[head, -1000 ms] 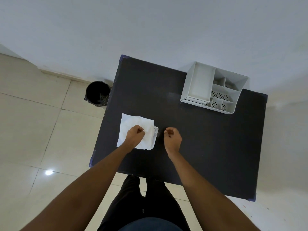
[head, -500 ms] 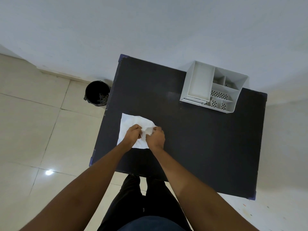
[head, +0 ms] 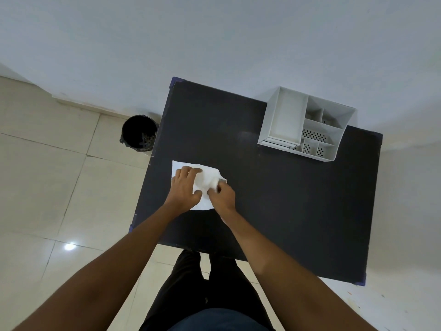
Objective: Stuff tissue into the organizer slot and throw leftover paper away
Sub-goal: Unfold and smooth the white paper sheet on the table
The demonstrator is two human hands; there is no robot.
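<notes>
A white tissue (head: 206, 177) lies near the left edge of the black table (head: 274, 199). My left hand (head: 185, 188) rests flat on the tissue with its fingers spread, pressing it down. My right hand (head: 222, 195) pinches the tissue's right edge, which is lifted and folded up off the table. A white organizer (head: 288, 115) with one large slot and several small slots stands at the table's far right corner, well away from both hands.
A black bin (head: 139, 133) stands on the tiled floor just left of the table's far left side. A white wall runs behind the table. My legs are at the near edge.
My right hand came left from the bare table to the tissue and took hold of its right edge. My left hand opened from a fist and spread flat on the sheet.
</notes>
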